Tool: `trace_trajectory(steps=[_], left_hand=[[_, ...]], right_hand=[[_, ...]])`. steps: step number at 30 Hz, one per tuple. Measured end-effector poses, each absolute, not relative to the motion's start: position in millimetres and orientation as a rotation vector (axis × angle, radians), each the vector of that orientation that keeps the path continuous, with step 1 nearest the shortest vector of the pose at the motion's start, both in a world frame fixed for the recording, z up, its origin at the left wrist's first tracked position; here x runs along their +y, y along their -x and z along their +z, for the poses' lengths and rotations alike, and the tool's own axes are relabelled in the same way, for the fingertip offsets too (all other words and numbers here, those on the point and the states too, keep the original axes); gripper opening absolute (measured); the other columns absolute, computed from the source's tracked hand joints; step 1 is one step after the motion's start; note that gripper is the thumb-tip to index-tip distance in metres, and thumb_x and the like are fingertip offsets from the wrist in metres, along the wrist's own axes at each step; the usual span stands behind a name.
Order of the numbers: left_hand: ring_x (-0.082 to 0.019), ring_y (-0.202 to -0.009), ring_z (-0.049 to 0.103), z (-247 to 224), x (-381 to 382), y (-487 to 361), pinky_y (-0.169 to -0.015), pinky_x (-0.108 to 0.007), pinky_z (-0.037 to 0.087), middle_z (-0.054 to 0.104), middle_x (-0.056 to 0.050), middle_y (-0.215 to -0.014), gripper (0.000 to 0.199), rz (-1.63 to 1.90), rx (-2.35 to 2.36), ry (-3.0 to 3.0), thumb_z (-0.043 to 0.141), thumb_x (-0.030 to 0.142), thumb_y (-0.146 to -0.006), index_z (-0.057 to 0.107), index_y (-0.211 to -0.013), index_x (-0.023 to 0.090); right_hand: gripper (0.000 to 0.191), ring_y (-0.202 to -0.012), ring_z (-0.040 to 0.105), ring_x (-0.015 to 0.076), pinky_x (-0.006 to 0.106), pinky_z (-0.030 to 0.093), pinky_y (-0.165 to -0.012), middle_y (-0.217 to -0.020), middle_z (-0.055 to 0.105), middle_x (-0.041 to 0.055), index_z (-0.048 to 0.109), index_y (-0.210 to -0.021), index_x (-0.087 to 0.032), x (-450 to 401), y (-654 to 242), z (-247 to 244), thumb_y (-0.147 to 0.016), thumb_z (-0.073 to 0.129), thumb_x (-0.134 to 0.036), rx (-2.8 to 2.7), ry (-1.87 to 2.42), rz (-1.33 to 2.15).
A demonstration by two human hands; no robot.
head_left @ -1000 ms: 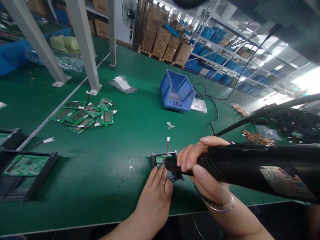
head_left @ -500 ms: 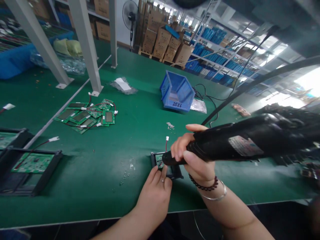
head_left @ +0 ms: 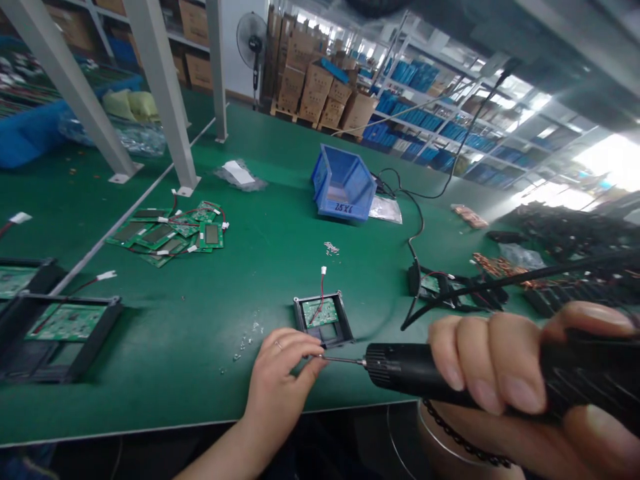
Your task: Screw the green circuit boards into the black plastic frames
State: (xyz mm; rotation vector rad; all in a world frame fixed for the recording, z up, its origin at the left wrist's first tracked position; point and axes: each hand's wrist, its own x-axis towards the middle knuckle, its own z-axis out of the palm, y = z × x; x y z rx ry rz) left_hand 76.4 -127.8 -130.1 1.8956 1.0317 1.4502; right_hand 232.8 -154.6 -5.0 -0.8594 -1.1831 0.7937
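My right hand [head_left: 493, 360] is wrapped round a black electric screwdriver [head_left: 405, 367] held level, its thin metal bit [head_left: 345, 361] pointing left. At the tip of the bit, the thumb and fingers of my left hand [head_left: 283, 373] are pinched together. Whatever small piece they hold there is too small to make out. Just behind my left fingertips a black plastic housing [head_left: 345, 320] lies on the table, with a green circuit board [head_left: 325, 312] inside it. A red-and-black lead with a white connector [head_left: 323, 271] sticks up from the board.
Loose small screws [head_left: 243, 343] lie left of the housing, and a small pile of them [head_left: 331, 249] behind it. Beyond stands a blue bin [head_left: 345, 210]. Circuit boards with leads [head_left: 165, 233] and more housings [head_left: 100, 350] are at left. A black cable [head_left: 450, 297] crosses the right side.
The screwdriver has been lifted off the housing and swung right and nearer me. My left hand has left the board and now pinches at the bit's tip.
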Motion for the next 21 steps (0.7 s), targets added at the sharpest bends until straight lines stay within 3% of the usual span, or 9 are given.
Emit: trace_trajectory(steps=[3,6,21], left_hand=[[-0.017,-0.076,0.063,-131,-130,-79,-0.070,-0.031,0.053,0.068,-0.003,-0.077,0.013,1.437,1.024,-1.870,0.061,0.026,-0.087,0.066,-0.077,0.020],[-0.017,-0.076,0.063,-135,-132,-80,-0.069,-0.031,0.054,0.068,-0.003,-0.077,0.014,1.421,1.027,-1.861,0.060,0.028,-0.087,0.067,-0.078,0.020],[-0.016,-0.072,0.064,-139,-128,-81,-0.066,-0.030,0.054,0.068,-0.003,-0.076,0.021,1.402,1.056,-1.869,0.053,0.029,-0.092,0.066,-0.079,0.019]], right_hand=[[0.037,-0.038,0.035,0.0110,0.029,0.030,-0.040,-0.051,0.038,-0.0074,0.051,-0.110,-0.032,-152,-232,-9,-0.077,0.066,-0.032,-1.115,0.655,0.834],[0.036,-0.040,0.037,0.0103,0.029,0.033,-0.040,-0.053,0.042,-0.0066,0.052,-0.112,-0.026,-148,-233,-12,-0.077,0.064,-0.026,-1.123,0.601,0.847],[0.038,-0.040,0.038,0.0110,0.029,0.034,-0.039,-0.053,0.040,-0.0064,0.051,-0.114,-0.025,-138,-232,-15,-0.078,0.064,-0.027,-1.094,0.645,0.864]])
